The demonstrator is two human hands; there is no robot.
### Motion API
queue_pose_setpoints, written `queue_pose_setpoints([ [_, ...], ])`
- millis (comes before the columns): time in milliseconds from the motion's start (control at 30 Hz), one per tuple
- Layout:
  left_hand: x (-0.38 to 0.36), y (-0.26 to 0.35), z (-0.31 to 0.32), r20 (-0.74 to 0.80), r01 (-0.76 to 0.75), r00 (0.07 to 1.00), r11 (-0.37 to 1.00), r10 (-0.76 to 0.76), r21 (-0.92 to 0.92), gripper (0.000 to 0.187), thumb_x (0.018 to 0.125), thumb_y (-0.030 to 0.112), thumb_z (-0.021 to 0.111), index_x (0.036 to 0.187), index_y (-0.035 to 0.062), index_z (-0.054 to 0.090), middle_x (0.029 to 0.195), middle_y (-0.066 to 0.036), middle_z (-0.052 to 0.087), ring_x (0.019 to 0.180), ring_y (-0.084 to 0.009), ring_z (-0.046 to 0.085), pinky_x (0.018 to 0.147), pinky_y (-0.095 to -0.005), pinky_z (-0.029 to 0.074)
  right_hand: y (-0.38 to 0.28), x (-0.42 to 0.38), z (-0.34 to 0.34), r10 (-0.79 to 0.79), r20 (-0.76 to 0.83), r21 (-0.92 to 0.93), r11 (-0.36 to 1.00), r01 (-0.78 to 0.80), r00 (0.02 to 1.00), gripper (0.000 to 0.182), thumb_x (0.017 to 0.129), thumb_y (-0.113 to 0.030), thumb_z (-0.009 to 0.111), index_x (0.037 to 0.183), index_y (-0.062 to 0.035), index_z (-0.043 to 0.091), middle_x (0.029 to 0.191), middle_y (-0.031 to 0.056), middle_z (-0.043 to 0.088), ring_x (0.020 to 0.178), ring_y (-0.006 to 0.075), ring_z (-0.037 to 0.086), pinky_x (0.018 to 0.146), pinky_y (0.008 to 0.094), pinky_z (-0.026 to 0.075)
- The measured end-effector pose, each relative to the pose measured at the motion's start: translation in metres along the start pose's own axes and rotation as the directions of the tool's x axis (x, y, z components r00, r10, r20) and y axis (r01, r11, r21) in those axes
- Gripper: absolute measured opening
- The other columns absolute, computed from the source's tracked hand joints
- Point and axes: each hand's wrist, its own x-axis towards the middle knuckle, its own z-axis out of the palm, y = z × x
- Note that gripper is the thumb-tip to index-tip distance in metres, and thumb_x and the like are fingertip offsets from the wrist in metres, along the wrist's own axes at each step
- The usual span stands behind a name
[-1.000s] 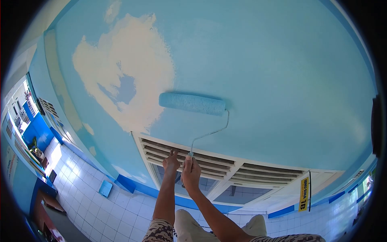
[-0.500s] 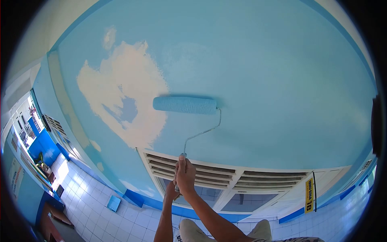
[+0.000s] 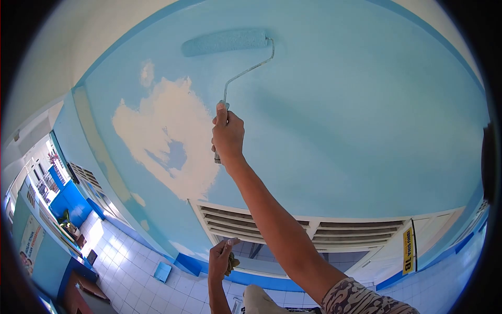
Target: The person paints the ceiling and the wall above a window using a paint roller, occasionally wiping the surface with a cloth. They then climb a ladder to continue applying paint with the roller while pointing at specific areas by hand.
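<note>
- Roller (image 3: 225, 42), one, at wall (image 3: 340, 131), above right grip (image 3: 228, 133)
- Handle (image 3: 217, 158), one, wrapped by right grip
- Lower left grip (image 3: 219, 257), by one greenish bundle (image 3: 231, 265); hold unclear
- Vents (image 3: 355, 232), two, below right grip

One paint roller (image 3: 225, 43) at twelve o'clock; two hands, the right hand (image 3: 228, 133) near centre, the left hand (image 3: 219, 261) between six and seven; one yellow sign (image 3: 409, 250) at four; one blue tray (image 3: 162, 272) at seven.
</note>
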Motion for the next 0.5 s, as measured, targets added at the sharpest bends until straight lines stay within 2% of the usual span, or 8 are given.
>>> queue_pose_setpoints([
  [67, -0.001, 0.015, 0.004, -0.019, -0.048, 0.999, 0.999, 0.049, 0.017, 0.041, 0.106, 0.036, 0.051, 0.112, 0.0014, 0.073, 0.055, 0.006, 0.041, 0.043, -0.0023, 0.04, 0.042, -0.0217, 0.039, -0.019, 0.017, 0.006, -0.021, 0.001, 0.012, 1.0, 0.021, 1.0, 0.051, 0.106, -0.042, 0.044, 0.073, -0.0032, 0.049, 0.059, 0.0036, 0.048, 0.043, 0.0133, 0.046, 0.038, 0.0322, 0.04],
  [133, -0.007, 0.031, 0.006, 0.017, -0.057, 0.998, 0.998, 0.057, 0.016, 0.041, 0.103, 0.038, 0.056, 0.117, 0.0024, 0.072, 0.056, 0.006, 0.041, 0.048, -0.0027, 0.038, 0.048, -0.0251, 0.048, -0.027, 0.024, 0.009, -0.047, 0.004, 0.025, 0.999, 0.047, 0.999, 0.051, 0.106, -0.042, 0.044, 0.073, -0.0036, 0.049, 0.059, 0.0035, 0.048, 0.044, 0.0133, 0.046, 0.038, 0.032, 0.04],
  [200, -0.011, 0.029, 0.011, 0.011, -0.095, 0.995, 0.995, 0.095, 0.03, 0.041, 0.103, 0.038, 0.057, 0.116, 0.0023, 0.072, 0.056, 0.006, 0.041, 0.048, -0.0028, 0.038, 0.047, -0.0252, 0.047, -0.024, 0.022, 0.006, -0.023, -0.001, -0.004, 1.0, 0.023, 1.0, 0.052, 0.106, -0.043, 0.045, 0.073, -0.0029, 0.051, 0.06, 0.0042, 0.05, 0.049, 0.0146, 0.048, 0.043, 0.0337, 0.042],
  [233, -0.01, 0.02, 0.013, 0.01, -0.089, 0.996, 0.996, 0.089, 0.007, 0.04, 0.103, 0.037, 0.057, 0.116, 0.0023, 0.072, 0.056, 0.007, 0.04, 0.049, -0.0028, 0.038, 0.047, -0.0253, 0.048, -0.014, 0.02, 0.004, -0.029, 0.0, 0.0, 1.0, 0.029, 1.0, 0.052, 0.106, -0.043, 0.045, 0.073, -0.0029, 0.051, 0.06, 0.0042, 0.05, 0.049, 0.0146, 0.048, 0.043, 0.0337, 0.042],
  [333, -0.011, -0.009, 0.015, 0.025, -0.077, 0.997, 0.997, 0.077, 0.0, 0.039, 0.103, 0.036, 0.057, 0.115, 0.002, 0.073, 0.058, 0.007, 0.04, 0.05, -0.0026, 0.038, 0.048, -0.0256, 0.05, 0.04, 0.0, -0.011, -0.044, -0.047, -0.094, 0.995, 0.04, 0.998, 0.053, 0.105, -0.042, 0.048, 0.075, 0.0003, 0.055, 0.062, 0.0084, 0.053, 0.058, 0.0194, 0.051, 0.057, 0.0381, 0.043],
  [433, -0.022, -0.018, 0.02, 0.06, 0.054, 0.997, 0.998, -0.052, -0.03, 0.039, 0.104, 0.034, 0.055, 0.116, 0.001, 0.072, 0.063, 0.005, 0.045, 0.051, -0.0029, 0.039, 0.051, -0.0255, 0.053, 0.085, -0.041, -0.03, 0.031, -0.085, -0.142, 0.989, -0.043, 0.996, 0.052, 0.105, -0.042, 0.049, 0.078, 0.0017, 0.056, 0.064, 0.0108, 0.055, 0.06, 0.022, 0.051, 0.061, 0.0403, 0.044],
  [467, -0.027, -0.013, 0.022, 0.066, 0.05, 0.997, 0.998, -0.048, -0.027, 0.039, 0.104, 0.034, 0.055, 0.116, 0.001, 0.072, 0.063, 0.005, 0.045, 0.051, -0.0029, 0.039, 0.051, -0.0255, 0.053, 0.116, -0.048, -0.034, -0.067, -0.109, -0.121, 0.991, 0.054, 0.992, 0.052, 0.103, -0.049, 0.051, 0.075, -0.0047, 0.052, 0.05, -0.0022, 0.039, 0.036, 0.0092, 0.042, 0.034, 0.0288, 0.034],
  [500, -0.033, -0.007, 0.023, 0.072, 0.069, 0.995, 0.997, -0.067, -0.031, 0.039, 0.104, 0.033, 0.054, 0.118, 0.0006, 0.07, 0.068, 0.002, 0.053, 0.051, -0.0027, 0.039, 0.051, -0.0252, 0.053, 0.124, -0.063, -0.041, -0.028, -0.115, -0.101, 0.995, 0.017, 0.993, 0.052, 0.102, -0.048, 0.053, 0.075, -0.0041, 0.052, 0.05, -0.0025, 0.039, 0.035, 0.0089, 0.041, 0.034, 0.0281, 0.033],
])
